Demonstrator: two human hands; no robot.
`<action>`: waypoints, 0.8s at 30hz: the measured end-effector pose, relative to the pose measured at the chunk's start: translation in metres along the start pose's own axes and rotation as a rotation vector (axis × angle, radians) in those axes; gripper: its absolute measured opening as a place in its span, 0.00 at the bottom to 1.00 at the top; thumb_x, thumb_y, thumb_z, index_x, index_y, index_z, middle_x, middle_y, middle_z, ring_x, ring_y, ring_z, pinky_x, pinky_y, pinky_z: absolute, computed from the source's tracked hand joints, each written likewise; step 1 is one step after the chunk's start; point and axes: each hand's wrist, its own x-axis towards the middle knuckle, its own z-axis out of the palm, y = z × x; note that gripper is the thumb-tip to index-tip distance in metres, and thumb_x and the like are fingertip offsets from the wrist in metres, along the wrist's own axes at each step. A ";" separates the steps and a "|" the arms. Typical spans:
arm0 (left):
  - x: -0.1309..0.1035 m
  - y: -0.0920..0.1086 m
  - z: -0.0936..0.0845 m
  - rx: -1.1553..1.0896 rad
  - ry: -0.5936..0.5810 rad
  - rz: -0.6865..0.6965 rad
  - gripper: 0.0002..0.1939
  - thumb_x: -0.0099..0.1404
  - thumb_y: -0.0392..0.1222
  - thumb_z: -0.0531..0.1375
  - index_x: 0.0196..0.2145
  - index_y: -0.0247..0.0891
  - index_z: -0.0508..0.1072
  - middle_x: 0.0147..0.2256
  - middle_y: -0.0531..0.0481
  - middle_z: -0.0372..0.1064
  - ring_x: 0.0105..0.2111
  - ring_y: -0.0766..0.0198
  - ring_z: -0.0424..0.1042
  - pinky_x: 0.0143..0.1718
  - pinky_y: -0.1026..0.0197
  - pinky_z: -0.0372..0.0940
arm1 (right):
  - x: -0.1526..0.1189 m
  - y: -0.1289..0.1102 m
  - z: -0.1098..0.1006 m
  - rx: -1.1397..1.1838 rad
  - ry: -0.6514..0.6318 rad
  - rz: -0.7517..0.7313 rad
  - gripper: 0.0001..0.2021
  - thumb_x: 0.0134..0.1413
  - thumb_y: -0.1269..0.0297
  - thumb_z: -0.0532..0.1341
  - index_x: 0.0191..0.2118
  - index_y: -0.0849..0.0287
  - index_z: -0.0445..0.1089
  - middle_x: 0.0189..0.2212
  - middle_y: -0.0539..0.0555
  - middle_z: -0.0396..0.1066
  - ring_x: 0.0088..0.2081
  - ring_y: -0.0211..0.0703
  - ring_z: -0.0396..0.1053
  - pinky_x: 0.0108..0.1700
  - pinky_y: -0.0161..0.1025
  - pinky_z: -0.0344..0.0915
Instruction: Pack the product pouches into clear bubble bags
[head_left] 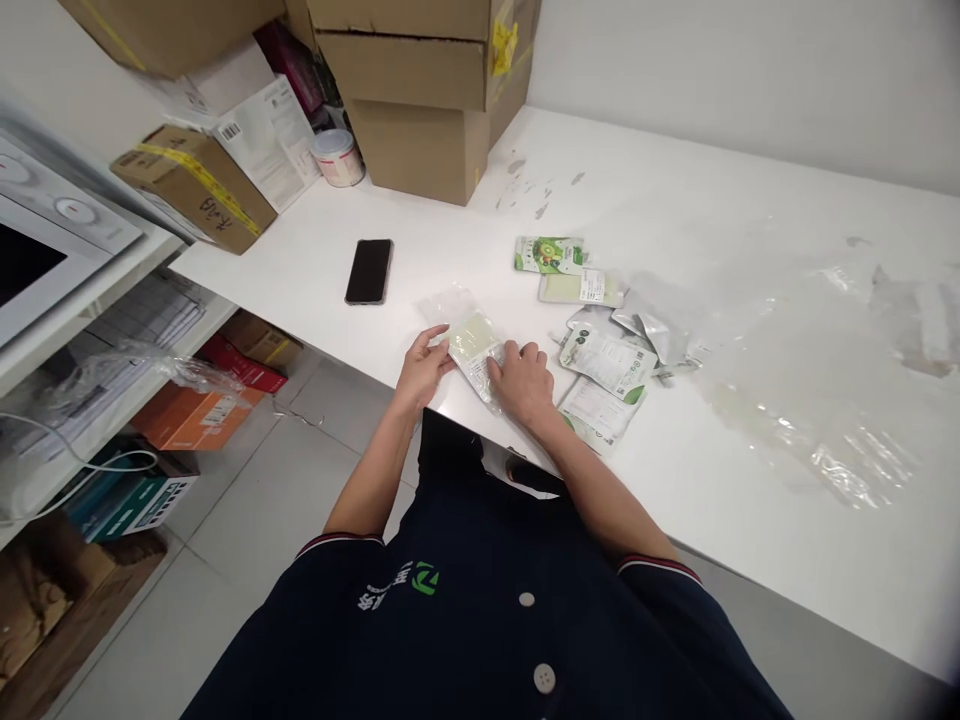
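Observation:
A clear plastic bag with a pale green packet inside (pixel 474 342) lies at the table's front edge between my hands. My left hand (pixel 424 368) pinches the bag's left side between thumb and fingers. On the right side, my right hand (pixel 523 382) rests with curled fingers on the bag, its thumb against the plastic. Right of that hand are white and green pouches (pixel 609 362), overlapping and partly on top of silvery ones (pixel 646 318). Farther back lie a green pouch with fruit pictures (pixel 551 254) and a pale green labelled packet (pixel 566 289).
A black phone (pixel 369 272) lies left of the bag. Large clear plastic wrapping (pixel 795 370) spreads over the table's right side. Cardboard boxes (pixel 420 150) and a tin (pixel 337 158) stand at the back. Shelves with a microwave (pixel 56 215) are at left.

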 end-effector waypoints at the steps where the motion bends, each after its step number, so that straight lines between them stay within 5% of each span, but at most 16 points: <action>1: 0.008 0.000 0.004 -0.023 0.015 0.009 0.25 0.65 0.50 0.62 0.57 0.41 0.68 0.35 0.48 0.75 0.38 0.62 0.76 0.48 0.52 0.71 | 0.000 0.001 -0.001 0.013 -0.009 0.002 0.23 0.66 0.49 0.47 0.54 0.60 0.65 0.48 0.68 0.63 0.49 0.60 0.62 0.41 0.52 0.69; 7: 0.030 0.000 0.018 0.044 0.100 0.094 0.18 0.60 0.48 0.65 0.46 0.36 0.78 0.44 0.44 0.77 0.44 0.57 0.76 0.49 0.52 0.71 | 0.005 0.014 -0.021 0.059 -0.087 -0.071 0.25 0.66 0.47 0.48 0.58 0.59 0.64 0.50 0.68 0.65 0.52 0.64 0.63 0.50 0.60 0.64; 11: 0.025 0.012 0.019 0.083 -0.054 0.153 0.17 0.60 0.48 0.65 0.46 0.38 0.78 0.46 0.45 0.77 0.46 0.56 0.76 0.51 0.50 0.69 | 0.032 0.029 -0.041 0.446 -0.042 -0.210 0.30 0.65 0.50 0.51 0.69 0.54 0.52 0.57 0.66 0.62 0.53 0.58 0.64 0.54 0.55 0.62; 13: 0.022 0.020 0.019 0.152 -0.138 0.197 0.17 0.61 0.48 0.64 0.46 0.39 0.78 0.49 0.45 0.76 0.50 0.54 0.74 0.54 0.48 0.67 | 0.048 0.033 -0.045 0.715 -0.125 -0.294 0.31 0.65 0.51 0.53 0.70 0.49 0.50 0.52 0.60 0.67 0.47 0.48 0.67 0.50 0.47 0.65; 18: 0.019 0.040 0.017 0.404 -0.213 0.331 0.20 0.65 0.49 0.61 0.53 0.42 0.74 0.58 0.45 0.68 0.62 0.53 0.63 0.63 0.46 0.57 | 0.075 0.032 -0.045 1.059 -0.173 -0.341 0.23 0.55 0.62 0.62 0.57 0.59 0.70 0.31 0.49 0.65 0.32 0.36 0.60 0.42 0.40 0.64; 21: 0.019 0.048 0.012 0.537 -0.210 0.399 0.27 0.64 0.49 0.63 0.59 0.44 0.67 0.64 0.47 0.61 0.66 0.54 0.56 0.66 0.46 0.53 | 0.077 0.030 -0.052 1.032 -0.201 -0.358 0.27 0.50 0.65 0.64 0.59 0.62 0.69 0.31 0.49 0.64 0.32 0.36 0.60 0.42 0.41 0.63; 24: 0.020 0.052 0.006 0.572 -0.190 0.386 0.32 0.59 0.50 0.67 0.59 0.44 0.67 0.62 0.46 0.64 0.64 0.52 0.60 0.63 0.48 0.57 | 0.075 0.027 -0.065 0.822 -0.264 -0.344 0.26 0.50 0.65 0.64 0.56 0.65 0.71 0.30 0.50 0.65 0.32 0.38 0.61 0.41 0.42 0.62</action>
